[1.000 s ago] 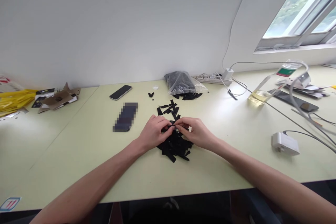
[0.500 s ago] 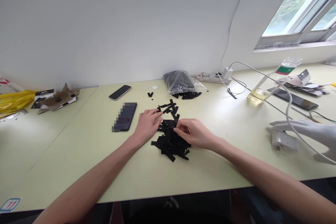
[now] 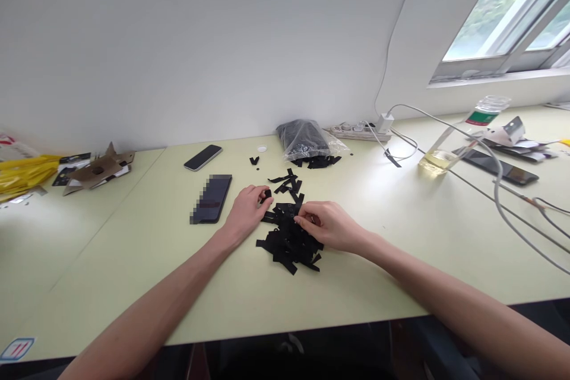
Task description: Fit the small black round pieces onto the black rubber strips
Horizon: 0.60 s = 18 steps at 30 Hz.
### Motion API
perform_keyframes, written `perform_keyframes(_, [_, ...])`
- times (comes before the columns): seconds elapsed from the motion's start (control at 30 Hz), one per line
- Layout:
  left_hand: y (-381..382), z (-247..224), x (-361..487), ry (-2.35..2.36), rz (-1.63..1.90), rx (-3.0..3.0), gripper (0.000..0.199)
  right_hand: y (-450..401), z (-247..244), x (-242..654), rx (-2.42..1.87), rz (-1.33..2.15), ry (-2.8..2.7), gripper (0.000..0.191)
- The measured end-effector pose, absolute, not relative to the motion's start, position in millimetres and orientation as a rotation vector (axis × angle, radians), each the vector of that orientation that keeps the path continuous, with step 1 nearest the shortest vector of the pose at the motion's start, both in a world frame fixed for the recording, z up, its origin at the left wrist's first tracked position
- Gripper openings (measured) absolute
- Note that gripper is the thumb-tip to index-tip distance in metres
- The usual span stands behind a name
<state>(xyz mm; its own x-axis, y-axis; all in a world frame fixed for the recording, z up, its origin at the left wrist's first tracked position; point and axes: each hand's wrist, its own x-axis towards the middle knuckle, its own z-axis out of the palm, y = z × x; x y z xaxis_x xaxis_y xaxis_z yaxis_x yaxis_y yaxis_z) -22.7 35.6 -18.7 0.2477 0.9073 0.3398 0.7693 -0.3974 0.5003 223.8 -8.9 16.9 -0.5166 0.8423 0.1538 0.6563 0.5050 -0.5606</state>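
A heap of black fabric strips [image 3: 289, 243] lies on the pale green table between my hands. At its upper left, my left hand [image 3: 247, 208] holds a small black piece [image 3: 267, 194] between thumb and fingers. My right hand [image 3: 327, 225] rests at the heap's right side, its thumb and index finger pinched together over the strips; what is between them is too small to make out. Several loose strips [image 3: 291, 181] lie just above the heap. Farther back, more black strips [image 3: 318, 161] spill from a clear plastic bag [image 3: 305, 138].
Two phones [image 3: 203, 157] [image 3: 215, 199] lie to the left. At the back stands a power strip [image 3: 360, 132] with white cables. A tilted bottle [image 3: 439, 160] with yellow liquid and another phone [image 3: 501, 167] are right. Cardboard scraps [image 3: 100, 171] and yellow plastic [image 3: 29, 173] lie far left.
My left hand has drawn slightly left, its fingers now closed around a small black piece. A gloved hand and the white charger near it have gone from the right side. My right hand has barely moved.
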Motion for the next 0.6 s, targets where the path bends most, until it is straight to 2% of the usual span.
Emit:
perform_keyframes(0.1, [36,-18,-23,1.589,0.856,2.254,0.031,-9,16,224,-1.220,0.627,-2.348,0.028])
perform_keyframes(0.3, [34,-15,-23,1.539,0.913,2.234,0.026,-9,14,224,-1.201,0.607,-2.327,0.028])
perform_keyframes(0.5, [23,-3,-12,1.377,1.128,2.134,0.022,-9,14,225,-1.185,0.641,-2.241,0.021])
perform_keyframes(0.6, [10,3,-3,1.231,1.138,2.054,0.022,-10,13,224,-1.203,0.638,-2.166,0.027])
